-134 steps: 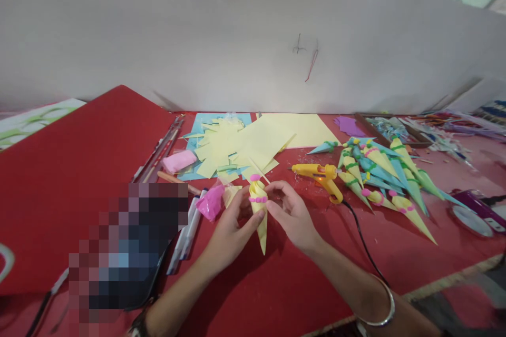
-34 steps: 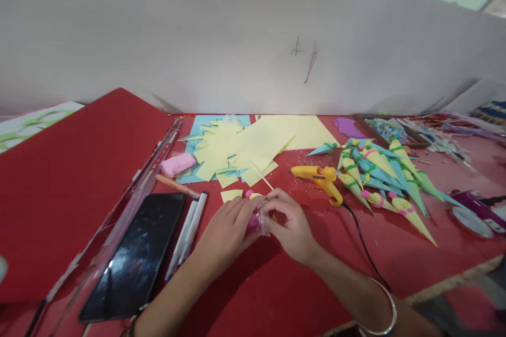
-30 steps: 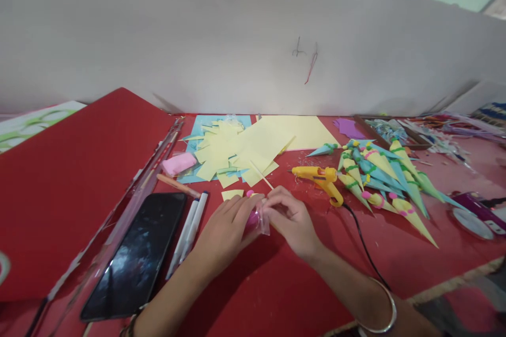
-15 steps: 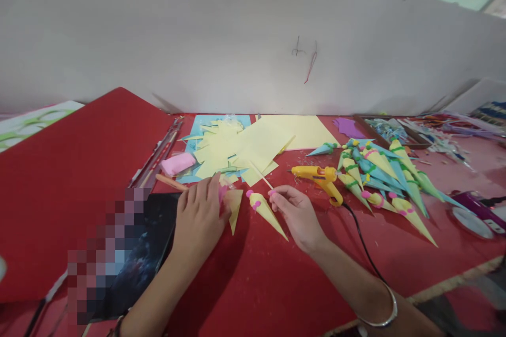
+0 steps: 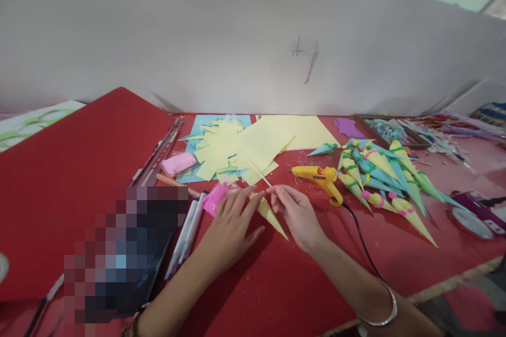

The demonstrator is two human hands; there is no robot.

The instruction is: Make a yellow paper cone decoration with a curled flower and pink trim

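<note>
A yellow paper cone [image 5: 272, 217] lies on the red table between my hands. My left hand [image 5: 233, 229] hovers over or touches the cone's wide end, its fingers stretched out and its thumb apart; that end, with its pink trim, is hidden. In my right hand [image 5: 297, 218] a thin pale stick [image 5: 259, 172] is pinched between thumb and fingers, its far end pointing up and left toward the paper. Just left of my left hand sits a bright pink plastic packet [image 5: 214, 198], partly covered by the fingers.
Two white markers [image 5: 188, 234] lie beside a dark tablet-like slab [image 5: 154, 268]. A yellow glue gun [image 5: 319, 176] with a black cord is right of centre. Beyond it is a pile of decorated paper cones [image 5: 379, 168]. Yellow sheets [image 5: 264, 139] spread along the back.
My left hand has moved right, from beside the pink packet to the cone's wide end. The packet and markers are now uncovered. My right hand keeps almost the same place with the stick.
</note>
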